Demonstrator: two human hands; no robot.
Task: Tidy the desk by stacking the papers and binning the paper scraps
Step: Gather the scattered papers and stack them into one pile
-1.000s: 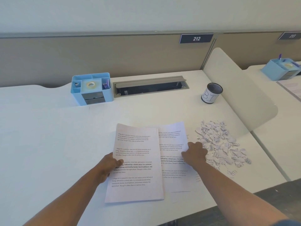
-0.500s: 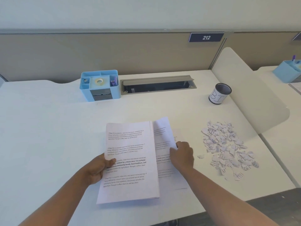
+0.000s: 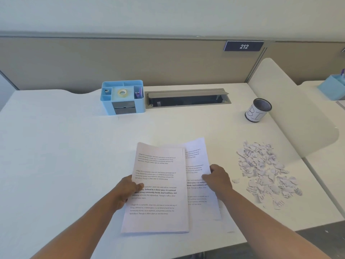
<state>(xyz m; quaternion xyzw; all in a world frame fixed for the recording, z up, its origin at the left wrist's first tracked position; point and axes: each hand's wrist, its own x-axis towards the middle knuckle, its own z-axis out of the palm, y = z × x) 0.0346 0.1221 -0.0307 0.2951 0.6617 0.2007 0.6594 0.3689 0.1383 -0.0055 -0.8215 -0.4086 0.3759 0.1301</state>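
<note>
1. Reads "212" in white on a dark plate (image 3: pixel 243 46) fixed to the partition (image 3: pixel 112 62).
2. Shows hand-drawn "BI" on the white label of the cup (image 3: pixel 257 110).
3. Carries printed paragraphs on the top sheet (image 3: pixel 158 184); legible in bold: "Defined by a slower pace", "strong community bonds, local traditions".
4. Bears print too small to read on the scraps (image 3: pixel 265 171).

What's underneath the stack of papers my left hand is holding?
Another printed sheet lies partly under the stack, its right part showing, gripped by the right hand. Anything fully covered can't be seen.
</note>
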